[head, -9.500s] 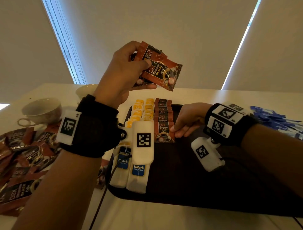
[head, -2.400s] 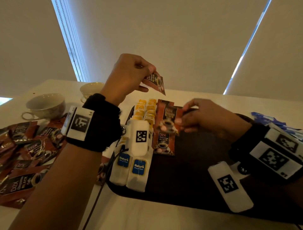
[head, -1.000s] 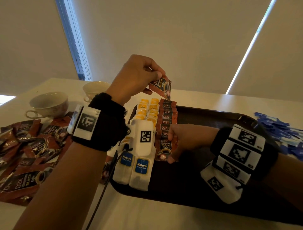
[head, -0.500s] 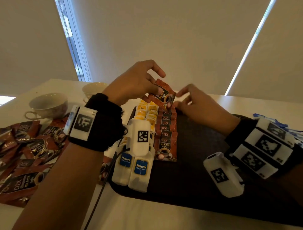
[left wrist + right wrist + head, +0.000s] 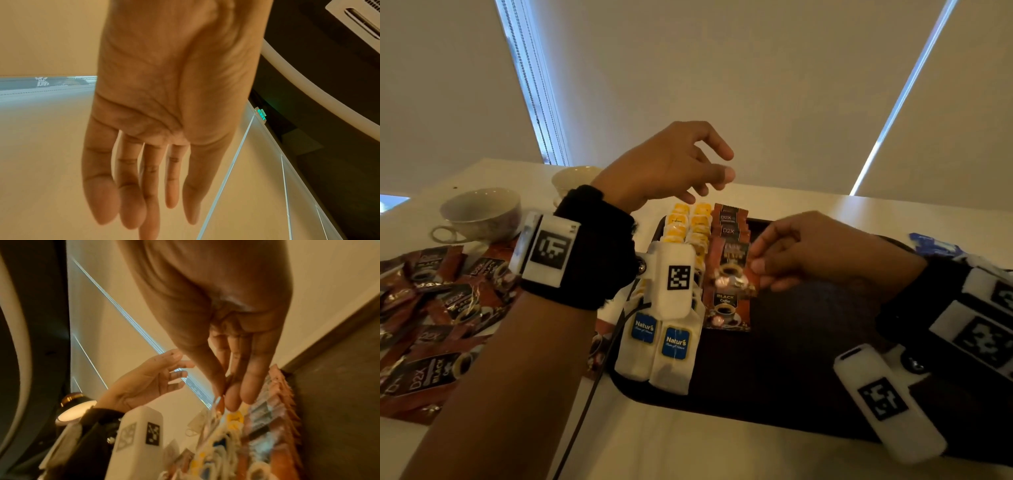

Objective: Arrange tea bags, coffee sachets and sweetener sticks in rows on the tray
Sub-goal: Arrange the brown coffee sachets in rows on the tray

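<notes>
A dark tray [image 5: 784, 383] holds two rows of white tea bags [image 5: 674, 346] with yellow tags and a row of red coffee sachets [image 5: 727, 308]. My right hand [image 5: 760, 265] pinches one coffee sachet [image 5: 729, 270] by its edge just above that row; the pinch [image 5: 223, 395] also shows in the right wrist view. My left hand [image 5: 709, 171] hovers empty above the tray's far end, its fingers [image 5: 131, 203] spread and relaxed.
Loose coffee sachets [image 5: 431, 308] lie heaped on the table to the left of the tray. Two teacups [image 5: 481, 214] stand behind them. Blue sweetener sticks [image 5: 935, 243] lie beyond the tray's right end. The tray's right half is bare.
The sachet passed from my left hand to my right. My right hand has brought it down over the coffee row, and my left hand has let go and spread its fingers.
</notes>
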`<act>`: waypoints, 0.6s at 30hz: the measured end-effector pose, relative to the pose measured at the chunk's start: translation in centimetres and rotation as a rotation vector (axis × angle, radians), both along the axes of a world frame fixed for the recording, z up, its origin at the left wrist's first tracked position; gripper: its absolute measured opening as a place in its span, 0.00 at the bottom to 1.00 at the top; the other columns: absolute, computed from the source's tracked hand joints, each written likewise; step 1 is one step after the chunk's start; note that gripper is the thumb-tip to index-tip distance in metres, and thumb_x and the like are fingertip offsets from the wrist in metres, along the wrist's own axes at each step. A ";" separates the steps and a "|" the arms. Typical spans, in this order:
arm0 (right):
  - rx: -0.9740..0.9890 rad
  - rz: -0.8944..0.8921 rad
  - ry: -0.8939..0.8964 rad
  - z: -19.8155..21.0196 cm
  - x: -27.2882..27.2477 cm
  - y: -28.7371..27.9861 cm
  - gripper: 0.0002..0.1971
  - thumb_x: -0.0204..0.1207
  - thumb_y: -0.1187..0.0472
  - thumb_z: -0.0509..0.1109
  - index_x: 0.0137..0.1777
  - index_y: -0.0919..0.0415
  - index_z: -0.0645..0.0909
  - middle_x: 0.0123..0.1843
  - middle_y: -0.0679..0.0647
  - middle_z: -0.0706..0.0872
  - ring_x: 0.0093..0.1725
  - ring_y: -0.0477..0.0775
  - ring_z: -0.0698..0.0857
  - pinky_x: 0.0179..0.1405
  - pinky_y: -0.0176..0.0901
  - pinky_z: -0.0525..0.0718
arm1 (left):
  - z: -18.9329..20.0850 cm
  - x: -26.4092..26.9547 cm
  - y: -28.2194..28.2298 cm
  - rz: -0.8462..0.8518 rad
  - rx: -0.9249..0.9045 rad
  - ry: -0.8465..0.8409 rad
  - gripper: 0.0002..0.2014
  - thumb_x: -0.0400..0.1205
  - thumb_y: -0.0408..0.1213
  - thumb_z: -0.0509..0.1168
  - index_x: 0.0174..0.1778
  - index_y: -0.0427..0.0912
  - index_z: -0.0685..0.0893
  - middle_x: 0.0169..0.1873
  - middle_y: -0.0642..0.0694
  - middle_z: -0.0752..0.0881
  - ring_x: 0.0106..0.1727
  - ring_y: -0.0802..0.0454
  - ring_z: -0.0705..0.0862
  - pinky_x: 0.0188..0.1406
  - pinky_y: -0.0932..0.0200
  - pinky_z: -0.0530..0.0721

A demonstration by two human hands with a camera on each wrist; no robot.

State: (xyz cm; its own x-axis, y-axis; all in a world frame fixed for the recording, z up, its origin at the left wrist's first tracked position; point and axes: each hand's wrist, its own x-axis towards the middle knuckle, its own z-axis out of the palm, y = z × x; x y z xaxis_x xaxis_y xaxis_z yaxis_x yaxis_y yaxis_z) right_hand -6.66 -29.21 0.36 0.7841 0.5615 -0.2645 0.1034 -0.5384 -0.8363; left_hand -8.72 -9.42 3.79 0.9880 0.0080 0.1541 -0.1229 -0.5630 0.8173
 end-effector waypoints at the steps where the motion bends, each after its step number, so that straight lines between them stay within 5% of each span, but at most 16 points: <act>1: -0.068 0.030 0.031 -0.2 0.0 -0.2 0.06 0.73 0.71 0.70 0.47 0.62 0.81 0.39 0.56 0.89 0.33 0.45 0.88 0.31 0.32 0.87 | 0.0 0.0 0.0 0.010 0.000 -0.007 0.15 0.79 0.42 0.69 0.61 0.47 0.79 0.44 0.47 0.90 0.42 0.55 0.87 0.38 0.63 0.87; 11: -0.337 0.156 0.145 -2.7 0.3 1.5 0.05 0.75 0.70 0.69 0.45 0.60 0.79 0.38 0.53 0.88 0.36 0.47 0.88 0.38 0.35 0.86 | -0.1 -0.1 0.0 -0.004 0.053 -0.010 0.16 0.78 0.42 0.70 0.61 0.48 0.79 0.43 0.48 0.88 0.43 0.55 0.88 0.39 0.63 0.87; 18: -0.448 0.230 0.010 -2.4 -0.4 2.5 0.05 0.74 0.63 0.73 0.44 0.58 0.79 0.34 0.50 0.85 0.28 0.41 0.83 0.27 0.31 0.80 | -0.1 -0.1 0.5 0.008 0.062 -0.019 0.16 0.78 0.43 0.70 0.61 0.47 0.79 0.41 0.49 0.88 0.41 0.56 0.88 0.37 0.64 0.87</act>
